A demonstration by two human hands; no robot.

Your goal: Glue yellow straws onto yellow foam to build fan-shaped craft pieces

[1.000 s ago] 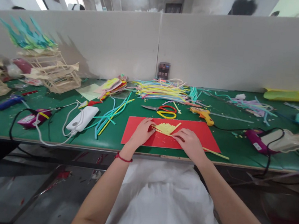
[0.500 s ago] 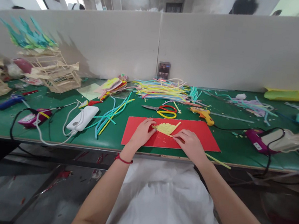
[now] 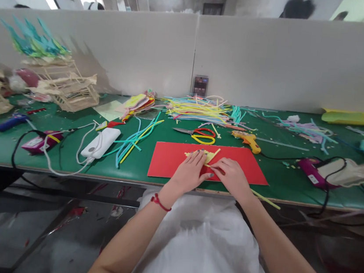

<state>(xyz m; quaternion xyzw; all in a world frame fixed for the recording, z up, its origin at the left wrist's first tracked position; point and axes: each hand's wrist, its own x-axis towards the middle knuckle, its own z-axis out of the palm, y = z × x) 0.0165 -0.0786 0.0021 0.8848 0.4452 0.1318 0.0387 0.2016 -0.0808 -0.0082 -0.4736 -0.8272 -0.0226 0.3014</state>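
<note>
A pale yellow piece made of short strips (image 3: pixel 210 157) lies on a red board (image 3: pixel 163 157) in front of me. My left hand (image 3: pixel 189 173) is laid flat over its left part, fingers stretched out and thumb spread toward the right. Most of the piece's left side is hidden beneath those fingers. At the lower right edge, my right hand (image 3: pixel 232 174) pinches the end of a thin yellow strip that runs along the piece's bottom. Another strip end sticks up at the upper right. Just behind the board lie scissors (image 3: pixel 198 134) with red and yellow handles.
A yellow-orange glue gun (image 3: pixel 247 141) lies behind the board, its cord running right. Colourful strips (image 3: pixel 198 110) are heaped farther back. Left are loose strips (image 3: pixel 136 142), a white power bank (image 3: pixel 101 144) and wooden frames (image 3: pixel 71 92). A loose strip (image 3: pixel 265 199) overhangs the front edge.
My left hand has shifted right and flattened over the yellow piece, from pinching at its left end. The right hand stays at the strip's end.
</note>
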